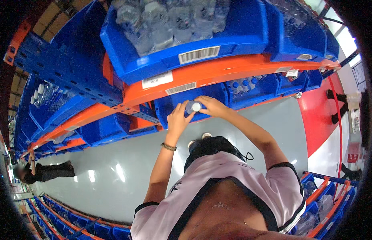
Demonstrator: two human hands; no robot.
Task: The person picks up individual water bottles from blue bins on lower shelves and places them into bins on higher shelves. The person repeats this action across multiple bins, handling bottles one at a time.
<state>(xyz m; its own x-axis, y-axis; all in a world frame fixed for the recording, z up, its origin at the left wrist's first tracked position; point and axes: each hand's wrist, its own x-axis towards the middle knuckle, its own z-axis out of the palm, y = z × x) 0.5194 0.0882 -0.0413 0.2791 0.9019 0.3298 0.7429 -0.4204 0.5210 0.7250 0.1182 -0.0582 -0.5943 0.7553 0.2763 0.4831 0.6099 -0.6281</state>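
Note:
Between both hands is a clear plastic bottle with a white cap, seen from its cap end. My left hand grips it on the left, thumb near the cap; a beaded bracelet is on that wrist. From the other side my right hand holds the same bottle with fingers and thumb. The bottle is just in front of a blue plastic bin on the lower shelf level. Most of the bottle's body is hidden by the fingers and the view from above.
An orange shelf beam with barcode labels runs above the hands, carrying a large blue bin of clear bottles. A perforated blue upright stands left. Another person is at the far left. More racks line the aisle behind.

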